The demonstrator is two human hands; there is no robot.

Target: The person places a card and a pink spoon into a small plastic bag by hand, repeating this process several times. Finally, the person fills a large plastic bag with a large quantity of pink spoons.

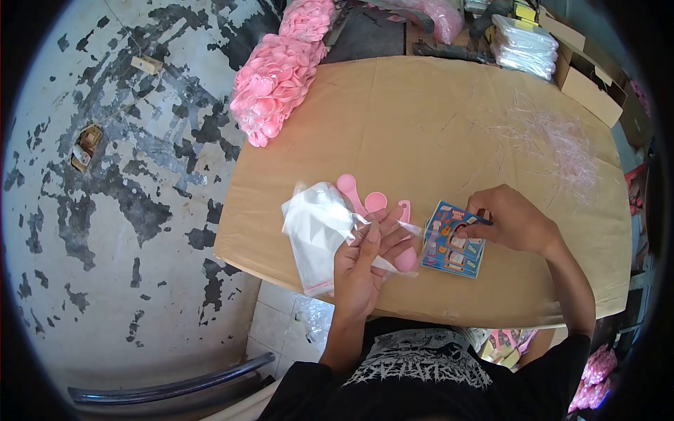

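Observation:
A thin clear plastic bag (411, 245) is held in my left hand (365, 256), its thumb pressed over it and its fingers behind. Beside that hand lies a pile of white translucent bags (312, 231). Pink plastic scoops (348, 186) lie behind my left fingers, partly covered by them and by the bag. My right hand (512, 223) is closed at the upper right part of a small stack of blue printed cards (453, 258), thumb and fingers gripping the top card.
Brown paper covers the table (393, 112). Bagged pink scoops (274, 88) sit at the back left, shredded clear strands (554, 144) at the right. Stacked clear packets (525, 45) and an open cardboard box (593, 88) stand at the back right. A peeling wall (119, 231) rises at the left.

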